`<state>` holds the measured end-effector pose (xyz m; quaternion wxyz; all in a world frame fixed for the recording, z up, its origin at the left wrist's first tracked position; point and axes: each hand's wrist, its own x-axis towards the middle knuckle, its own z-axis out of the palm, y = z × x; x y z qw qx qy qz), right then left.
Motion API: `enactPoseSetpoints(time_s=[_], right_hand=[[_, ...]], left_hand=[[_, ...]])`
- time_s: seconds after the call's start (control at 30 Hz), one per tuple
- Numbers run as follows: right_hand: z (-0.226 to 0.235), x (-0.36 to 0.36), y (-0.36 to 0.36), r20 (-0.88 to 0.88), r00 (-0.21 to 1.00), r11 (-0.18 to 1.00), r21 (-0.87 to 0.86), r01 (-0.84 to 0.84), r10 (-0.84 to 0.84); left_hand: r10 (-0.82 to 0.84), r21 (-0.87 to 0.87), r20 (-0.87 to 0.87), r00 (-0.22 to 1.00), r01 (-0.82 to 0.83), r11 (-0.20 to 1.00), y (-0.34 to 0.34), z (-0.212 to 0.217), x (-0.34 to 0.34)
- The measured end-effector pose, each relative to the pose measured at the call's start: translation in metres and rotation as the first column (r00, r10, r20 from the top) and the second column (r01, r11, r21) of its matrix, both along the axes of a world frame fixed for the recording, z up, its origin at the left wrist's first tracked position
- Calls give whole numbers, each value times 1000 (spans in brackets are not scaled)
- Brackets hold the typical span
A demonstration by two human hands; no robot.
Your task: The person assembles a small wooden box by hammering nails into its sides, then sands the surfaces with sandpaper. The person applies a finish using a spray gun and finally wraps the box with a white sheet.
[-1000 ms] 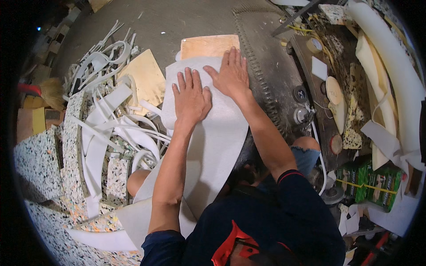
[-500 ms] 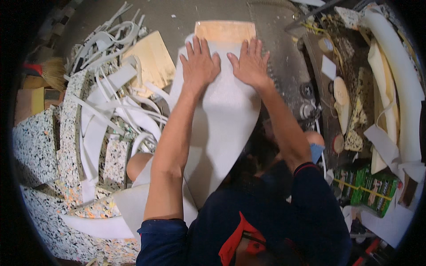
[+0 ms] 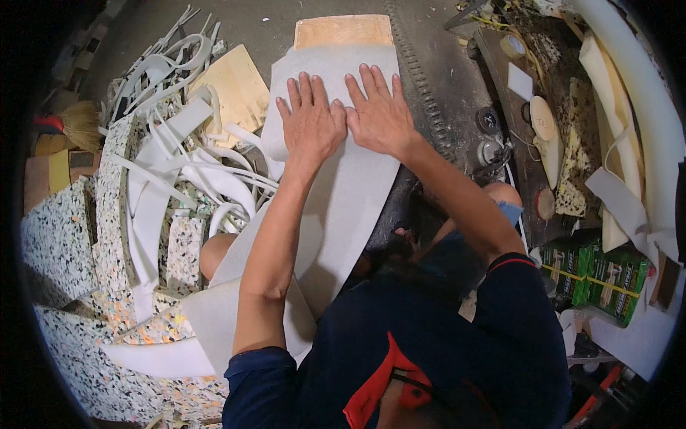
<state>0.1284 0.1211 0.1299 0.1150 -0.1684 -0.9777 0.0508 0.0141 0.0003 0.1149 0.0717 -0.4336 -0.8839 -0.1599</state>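
Note:
Both my hands lie flat on a long light-grey sheet (image 3: 350, 200) that looks like foam or felt. My left hand (image 3: 312, 118) has its fingers spread and pointing away from me. Beside it, my right hand (image 3: 377, 107) is also spread, and the two thumbs touch or nearly touch. Beyond my fingertips, a tan wooden board end (image 3: 344, 31) sticks out from under the sheet's far edge. The sheet runs back toward my lap, where another grey piece (image 3: 214, 322) lies at its left. What supports the sheet is mostly hidden.
To the left lie white foam strips (image 3: 221, 175), a tan panel (image 3: 236, 89), speckled foam blocks (image 3: 57, 236) and a broom (image 3: 82, 125). At the right stand a dark bench (image 3: 518, 114) with a tape roll (image 3: 512, 46), green packages (image 3: 593, 286) and a long white foam roll (image 3: 654, 121).
My hands have come closer together, the right one moving left and both sitting slightly nearer me on the sheet. The whole view has shifted a little, and the sheet and board appear farther up and left.

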Motion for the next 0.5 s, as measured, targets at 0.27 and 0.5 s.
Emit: enactPoseSetpoints(time_s=[0.27,0.5], right_hand=[[-10,11,13,-121,992,997,-70,-37,28],[-75,89,44,14,863,315,-928,199,-505]], left_hand=[[-48,114,-131,990,63,991,-5,0,3],[-222,292,956,190,-641,709,-89,-49,-73]])
